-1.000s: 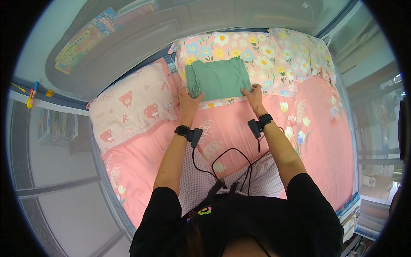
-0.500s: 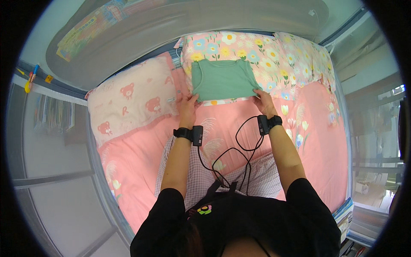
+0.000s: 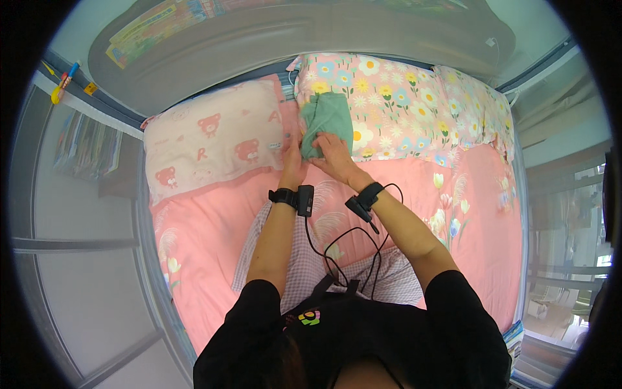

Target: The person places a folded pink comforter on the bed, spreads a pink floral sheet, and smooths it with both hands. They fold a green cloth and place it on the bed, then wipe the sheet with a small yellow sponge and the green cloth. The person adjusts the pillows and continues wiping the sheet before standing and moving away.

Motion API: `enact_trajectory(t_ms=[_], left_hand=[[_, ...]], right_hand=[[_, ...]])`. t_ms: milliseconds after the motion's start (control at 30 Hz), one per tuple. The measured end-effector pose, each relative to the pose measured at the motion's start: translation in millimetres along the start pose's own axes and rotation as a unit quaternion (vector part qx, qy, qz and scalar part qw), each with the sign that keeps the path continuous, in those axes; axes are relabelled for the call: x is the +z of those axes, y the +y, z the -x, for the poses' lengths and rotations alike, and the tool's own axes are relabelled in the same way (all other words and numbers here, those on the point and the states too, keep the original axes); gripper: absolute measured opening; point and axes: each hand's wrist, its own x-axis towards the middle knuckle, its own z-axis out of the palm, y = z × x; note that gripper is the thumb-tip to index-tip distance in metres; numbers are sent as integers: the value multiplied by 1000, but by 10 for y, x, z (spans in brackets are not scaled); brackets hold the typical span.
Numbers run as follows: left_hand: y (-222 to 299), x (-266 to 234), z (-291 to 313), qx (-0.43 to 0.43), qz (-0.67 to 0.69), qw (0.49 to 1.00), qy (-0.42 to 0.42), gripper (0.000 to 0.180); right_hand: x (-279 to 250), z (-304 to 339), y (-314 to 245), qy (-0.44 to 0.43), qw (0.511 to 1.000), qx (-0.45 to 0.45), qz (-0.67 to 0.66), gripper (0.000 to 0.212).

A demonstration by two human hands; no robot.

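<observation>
A green sleeveless top [image 3: 332,117] lies folded double on the left end of the flowered pillow [image 3: 395,97]. Over its lower part, my right hand [image 3: 334,155] reaches in from the right, thumb and fingers bent and closed on the cloth near the left edge. My left hand [image 3: 293,162] is beside that same edge with its fingers stretched forward, close against the fabric; their tips are partly hidden.
A pale pillow with bears [image 3: 214,133] lies to the left. Pink bedding [image 3: 395,188] spreads beneath. Black cables [image 3: 350,230] hang from the wrist devices. A grey headboard [image 3: 272,42] stands behind the pillows.
The top's right side has been folded over to the left, halving its width. My right hand moved left with it, close to my left hand.
</observation>
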Motion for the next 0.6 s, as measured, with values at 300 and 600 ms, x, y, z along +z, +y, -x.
enact_trajectory(t_ms=[300,600], left_hand=[[31,157,34,4,-144,990,1,38],[509,499,860,-48,148,987,-23,10]], right_hand=[[-36,376,527,51,838,454,-300,34],[-924,249,-118,31,555,377,-741,16]])
